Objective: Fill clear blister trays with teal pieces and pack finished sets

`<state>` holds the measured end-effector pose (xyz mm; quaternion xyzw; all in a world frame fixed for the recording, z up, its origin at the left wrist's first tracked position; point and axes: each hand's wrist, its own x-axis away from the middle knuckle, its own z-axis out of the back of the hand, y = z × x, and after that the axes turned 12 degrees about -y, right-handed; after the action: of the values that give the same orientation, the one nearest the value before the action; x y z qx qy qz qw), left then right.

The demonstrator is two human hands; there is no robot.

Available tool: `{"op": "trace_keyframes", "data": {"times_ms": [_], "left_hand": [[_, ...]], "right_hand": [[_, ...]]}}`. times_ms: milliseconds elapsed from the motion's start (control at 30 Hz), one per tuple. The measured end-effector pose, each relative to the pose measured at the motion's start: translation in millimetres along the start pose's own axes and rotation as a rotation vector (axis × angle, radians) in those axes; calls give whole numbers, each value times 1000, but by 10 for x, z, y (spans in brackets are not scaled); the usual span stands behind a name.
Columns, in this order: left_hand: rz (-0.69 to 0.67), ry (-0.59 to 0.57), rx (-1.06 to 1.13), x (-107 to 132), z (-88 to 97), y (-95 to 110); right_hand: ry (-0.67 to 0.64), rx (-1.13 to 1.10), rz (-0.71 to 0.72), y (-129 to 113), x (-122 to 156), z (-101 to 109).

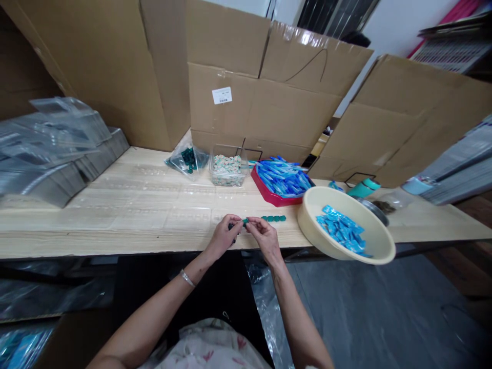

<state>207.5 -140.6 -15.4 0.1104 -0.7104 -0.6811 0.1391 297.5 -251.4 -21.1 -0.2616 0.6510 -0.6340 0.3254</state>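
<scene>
Left wrist: I see a thin metal bracelet (187, 278), smooth and shiny, on the bare forearm.
Left hand (222, 237): fingers curled in, thumb and forefinger tips pressed on a small teal piece (245, 221); something dark sits under the fingers, and I cannot tell what it is.
Right hand (264, 236): fingertips bunched together, pinching the same piece from the other side.
Small teal piece: held just above the near edge of the table (115, 225), between both hands; it looks hard and blocky.
Table: pale wood-grain top, matte.
Row of teal pieces (273, 219): short line of like blocks, flat on the wood just right of the hands.
Bowl (378, 241): round cream plastic, overhanging the table edge, holding glossy blue packets (340, 229).
Blister sheets (154, 200): clear moulded plastic lying flat on the table.
Red tray (265, 192): angular rim, heaped with blue sachets (283, 177).
Clear tub (228, 169): square, filled with pale small items.
Bag (187, 159): crinkled clear film around dark teal pieces.
Stack of clear trays (54, 154): far left, shiny, layered.
Cardboard boxes (265, 102): brown corrugated walls behind, flaps up.
</scene>
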Motion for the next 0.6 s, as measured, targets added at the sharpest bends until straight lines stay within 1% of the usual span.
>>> {"op": "trace_keyframes", "data": {"times_ms": [100,167,267,367,533,600], "left_hand": [[72,-77,91,28,13,32],[108,-127,181,42,24,38],[117,-168,263,52,42,29],[94,-151,243,54,50,11],[-6,-77,41,63,23,-26],[-8,-66,35,66,6,-47]], "right_hand": [[-22,33,14,12,18,29],[-65,46,18,14,26,52],[-147,-5,-5,16,30,74],[-167,-83,-5,31,27,58],[-64,-169,12,65,13,-22],[-48,-196,6,66,7,-50]]}}
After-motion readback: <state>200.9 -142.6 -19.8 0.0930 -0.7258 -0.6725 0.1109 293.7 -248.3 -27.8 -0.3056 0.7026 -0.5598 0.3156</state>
